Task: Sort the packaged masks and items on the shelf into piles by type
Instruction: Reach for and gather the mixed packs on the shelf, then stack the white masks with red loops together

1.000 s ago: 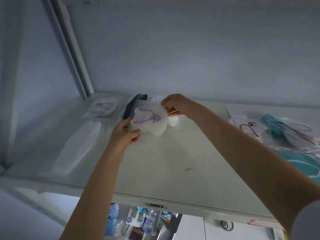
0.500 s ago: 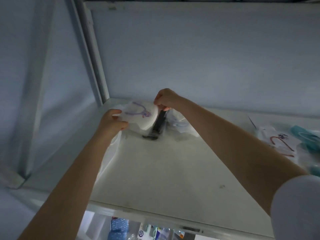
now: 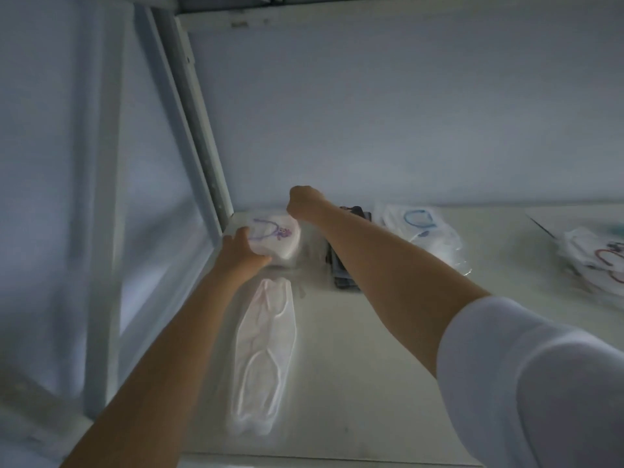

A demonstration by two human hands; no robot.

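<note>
so: sorting looks partway done. the left hand (image 3: pixel 241 251) grips the near left edge of the purple-strap mask packet (image 3: pixel 275 239), fingers curled round it. the right hand (image 3: pixel 304 201) is balled at the packet's far right corner, fingertips together, apparently pinching it, though the contact is hidden behind the knuckles. the packet is in the back left corner of the shelf (image 3: pixel 371 336), just beside the upright post (image 3: pixel 202 146); resting or just above the surface, cannot tell. the other types lie apart: a long white mask packet (image 3: pixel 263 359) just in front of it, a dark flat item (image 3: pixel 344 275) partly under the right forearm, a blue-strap mask packet (image 3: pixel 422 231) at the back, and a red-strap pile (image 3: pixel 594 265) at the far right, cut off by the frame. judgement: this packet needs setting down, and any leftovers to the right are out of view. no brand or label is readable; only a blurred purple figure shows on the packet.
</note>
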